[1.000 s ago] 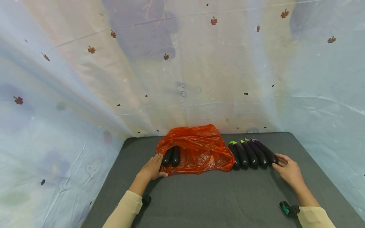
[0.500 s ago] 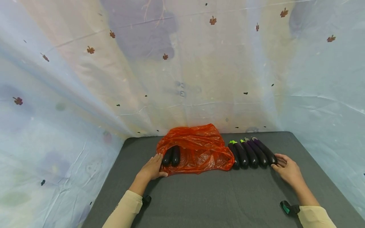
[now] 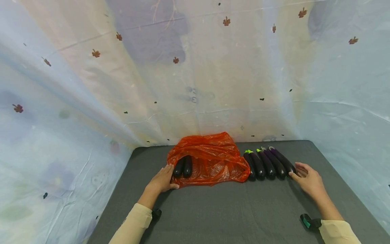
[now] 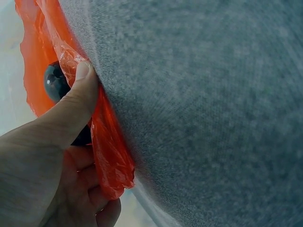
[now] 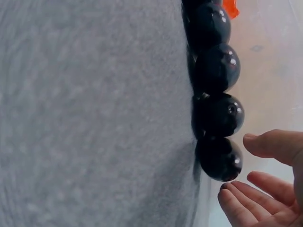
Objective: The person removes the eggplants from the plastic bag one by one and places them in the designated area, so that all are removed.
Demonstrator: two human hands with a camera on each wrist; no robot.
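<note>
A crumpled red plastic bag, gripped by the left hand, has two long, glossy black-purple eggplants inside; five loose eggplants lie beside it, the relaxed right hand near the outermost.

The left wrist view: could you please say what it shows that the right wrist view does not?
Only the left wrist view shows the left hand, pinching the orange bag's edge. Only the right wrist view shows the right hand, beside a row of eggplants. Both show the gray table, pale backdrop, dark eggplant and the bag, though only a scrap in the second.
</note>
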